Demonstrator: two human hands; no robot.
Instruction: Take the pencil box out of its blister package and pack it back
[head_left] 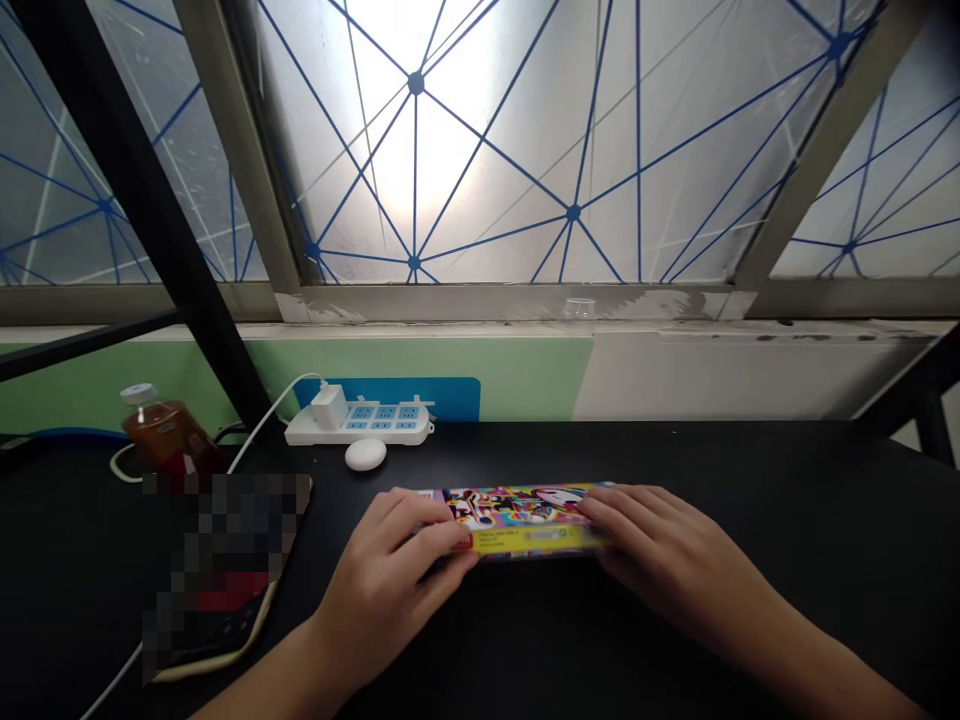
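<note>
Between my two hands lies a long, narrow, brightly printed cardboard box (pixel 525 510), with a yellow front side and a many-coloured cartoon pattern on top. Its long side faces me, low over the black desk. My left hand (pixel 401 560) grips the left end, fingers over the top and thumb at the lower front edge. Around the right end my right hand (pixel 652 535) is closed, its fingers over the top and its thumb mostly hidden below. What the box contains does not show.
A tablet-like device (pixel 259 610), partly blurred out, lies at left with a cable. Behind it stands an amber drink bottle (pixel 169 435). A white power strip (pixel 390 430) with a plugged-in charger and a white oval case (pixel 366 455) sit near the wall. Black frame bars (pixel 214 340) rise at left.
</note>
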